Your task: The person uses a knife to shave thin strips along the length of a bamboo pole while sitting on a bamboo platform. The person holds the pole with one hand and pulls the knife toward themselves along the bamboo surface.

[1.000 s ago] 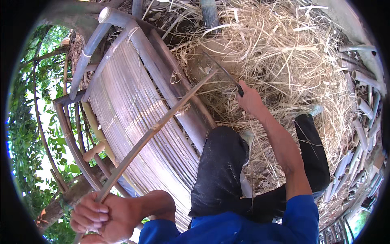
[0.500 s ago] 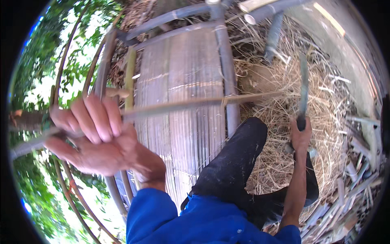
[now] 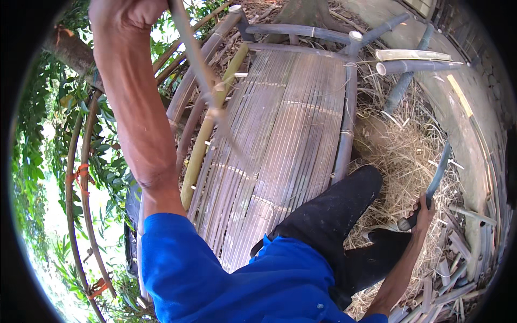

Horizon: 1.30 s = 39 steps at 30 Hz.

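left hand (image 3: 129, 13) raised at top edge, fist closed on thin bamboo strip (image 3: 202, 75) slanting over slatted bamboo platform (image 3: 280, 140) | right hand (image 3: 423, 212) low, wrapped round knife (image 3: 433, 180) handle above straw (image 3: 409, 156)

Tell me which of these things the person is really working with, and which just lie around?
In use:
- thin bamboo strip, raised in the left hand
- long knife, in the right hand

Lying about:
- slatted bamboo platform
- cut bamboo tubes
- dry straw
- offcuts
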Tool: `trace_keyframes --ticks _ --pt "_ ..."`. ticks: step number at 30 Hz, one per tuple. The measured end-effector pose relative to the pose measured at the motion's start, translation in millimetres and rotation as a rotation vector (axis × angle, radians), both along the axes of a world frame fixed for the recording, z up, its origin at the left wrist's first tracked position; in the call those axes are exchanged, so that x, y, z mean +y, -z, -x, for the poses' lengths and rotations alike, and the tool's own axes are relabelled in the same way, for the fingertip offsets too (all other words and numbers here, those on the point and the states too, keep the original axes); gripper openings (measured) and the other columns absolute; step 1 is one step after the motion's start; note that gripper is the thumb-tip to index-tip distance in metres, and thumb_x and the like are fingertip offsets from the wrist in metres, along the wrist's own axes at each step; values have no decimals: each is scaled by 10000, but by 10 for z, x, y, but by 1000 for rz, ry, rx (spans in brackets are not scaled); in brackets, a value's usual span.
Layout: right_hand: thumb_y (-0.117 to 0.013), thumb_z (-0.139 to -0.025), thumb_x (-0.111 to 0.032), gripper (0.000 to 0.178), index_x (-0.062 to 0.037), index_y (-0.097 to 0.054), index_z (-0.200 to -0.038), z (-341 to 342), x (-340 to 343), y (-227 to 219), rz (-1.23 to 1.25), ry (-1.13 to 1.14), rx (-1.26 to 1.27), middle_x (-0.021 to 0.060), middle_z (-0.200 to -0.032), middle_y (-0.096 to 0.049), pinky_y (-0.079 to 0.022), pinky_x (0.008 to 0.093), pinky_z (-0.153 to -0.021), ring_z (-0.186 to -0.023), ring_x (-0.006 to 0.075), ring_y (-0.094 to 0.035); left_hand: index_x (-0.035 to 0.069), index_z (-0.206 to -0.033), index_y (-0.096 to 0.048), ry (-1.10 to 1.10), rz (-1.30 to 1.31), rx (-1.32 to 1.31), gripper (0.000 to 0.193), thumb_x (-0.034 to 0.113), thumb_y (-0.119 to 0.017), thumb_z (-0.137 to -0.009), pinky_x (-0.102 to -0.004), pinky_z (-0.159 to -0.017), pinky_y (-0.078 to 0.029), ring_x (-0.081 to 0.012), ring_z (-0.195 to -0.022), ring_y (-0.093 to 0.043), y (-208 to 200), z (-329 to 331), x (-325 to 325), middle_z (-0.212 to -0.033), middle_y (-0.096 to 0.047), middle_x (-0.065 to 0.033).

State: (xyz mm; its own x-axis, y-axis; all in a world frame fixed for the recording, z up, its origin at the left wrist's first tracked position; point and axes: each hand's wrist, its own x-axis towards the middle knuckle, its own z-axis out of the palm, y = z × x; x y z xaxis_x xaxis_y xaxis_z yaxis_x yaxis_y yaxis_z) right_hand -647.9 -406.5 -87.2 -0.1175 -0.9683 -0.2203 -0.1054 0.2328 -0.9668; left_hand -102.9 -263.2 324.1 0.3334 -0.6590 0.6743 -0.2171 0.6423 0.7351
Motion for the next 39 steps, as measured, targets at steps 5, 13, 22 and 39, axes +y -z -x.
trace_keyframes --ticks 5,13,22,39 --pt "-709 -950 -275 257 -93 -531 -922 -29 -56 458 -60 -10 -38 -4 -710 -524 -413 237 -405 -517 83 -497 96 -802 -546 -388 -352 -102 360 367 -523 -1038 -260 -342 -217 -69 -373 -321 914 -137 350 -520 -398 52" --pt "-706 -951 -260 241 -102 -525 -934 -325 -304 711 -136 -29 -82 -7 -710 -530 -430 243 -411 -522 82 -506 51 -866 -634 -594 -825 62 311 334 -652 -995 -274 -425 -285 -45 -470 -390 2934 -108 1109 -550 -451 63" --pt "-700 -953 -269 250 -107 -509 -939 -591 -465 834 -237 -110 45 4 -711 -541 -424 255 -404 -512 88 -505 -2 -981 -706 -722 -1141 52 394 388 -696 -923 -358 -520 -419 -130 -540 -509 4542 -41 1860 -582 -578 -68" --pt "-732 -939 -294 273 -86 -557 -963 -792 -474 877 -234 -177 178 6 -691 -544 -434 263 -417 -534 102 -525 40 -996 -775 -768 -1488 308 477 485 -780 -823 -357 -854 -504 -193 -946 -676 5529 -1666 2724 -979 -743 -123"
